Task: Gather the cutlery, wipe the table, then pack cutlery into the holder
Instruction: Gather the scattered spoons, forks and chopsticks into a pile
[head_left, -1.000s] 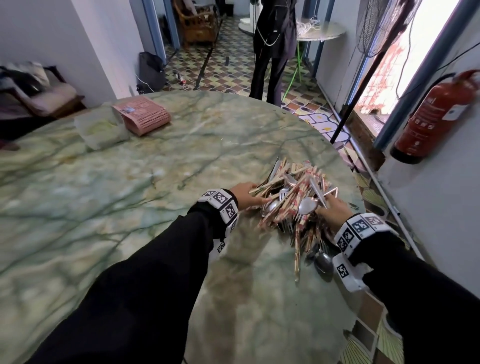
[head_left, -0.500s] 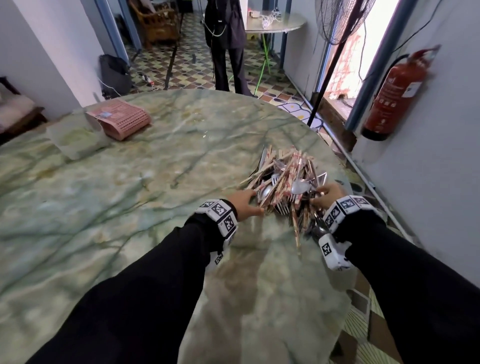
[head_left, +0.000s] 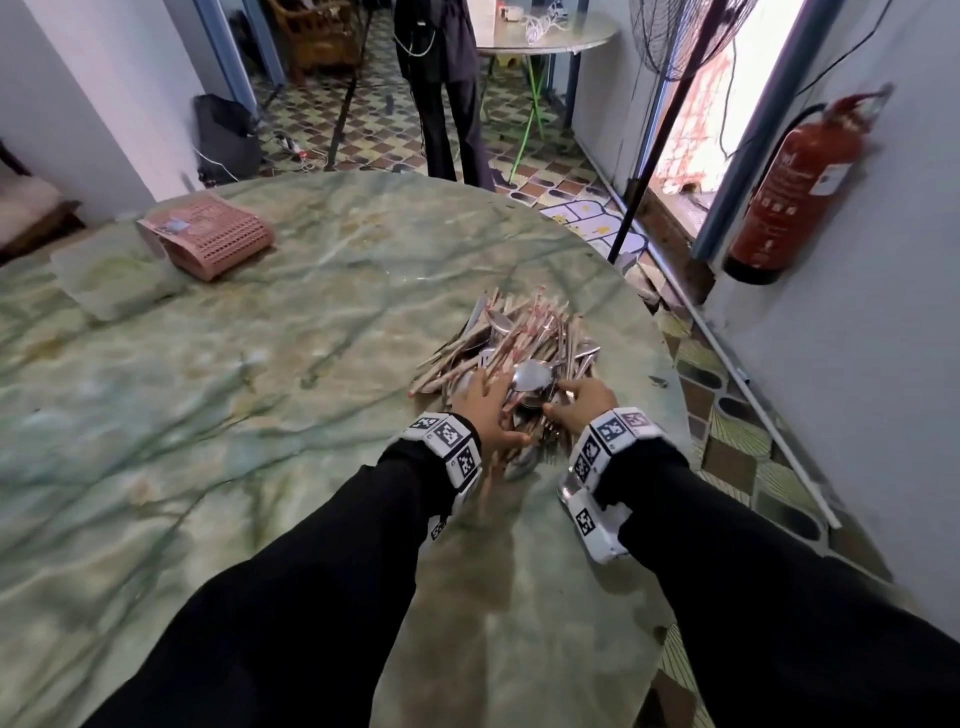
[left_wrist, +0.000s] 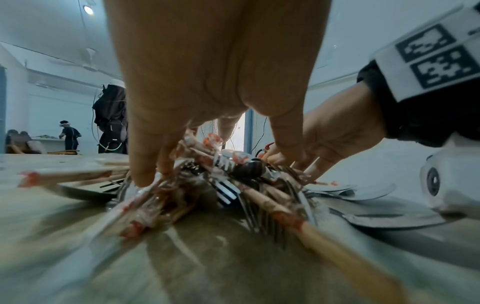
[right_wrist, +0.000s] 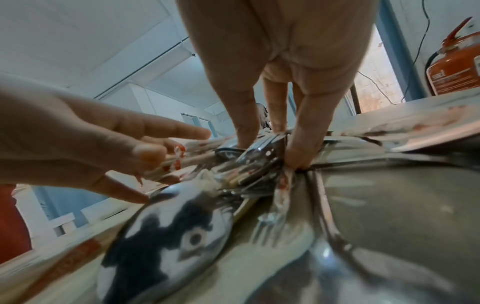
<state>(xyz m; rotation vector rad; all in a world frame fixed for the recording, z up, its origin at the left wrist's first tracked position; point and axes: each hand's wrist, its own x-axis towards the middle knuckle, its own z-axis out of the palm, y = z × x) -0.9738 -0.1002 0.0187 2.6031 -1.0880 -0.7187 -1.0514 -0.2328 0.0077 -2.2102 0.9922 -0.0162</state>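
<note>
A heap of cutlery (head_left: 524, 348), made of metal spoons, forks and paper-wrapped chopsticks, lies near the right edge of the green marble table (head_left: 260, 415). My left hand (head_left: 480, 402) lies on the heap's near left side with its fingers spread and pressing down on the chopsticks (left_wrist: 78, 174). My right hand (head_left: 584, 400) is at the near right side, its thumb and fingers (right_wrist: 303, 144) closed round spoon and fork handles (right_wrist: 259, 148). The two hands are almost touching. The pink perforated holder (head_left: 208, 234) lies on its side at the far left of the table.
A pale green cloth (head_left: 114, 280) lies beside the holder. A person in dark clothes (head_left: 447, 93) stands beyond the table. A red fire extinguisher (head_left: 795, 187) hangs on the right wall, and a fan stand (head_left: 660, 145) leans near the table's right edge.
Both hands have come closer together on the heap's near side and squeezed it narrower. The left hand has slid up onto the cutlery.
</note>
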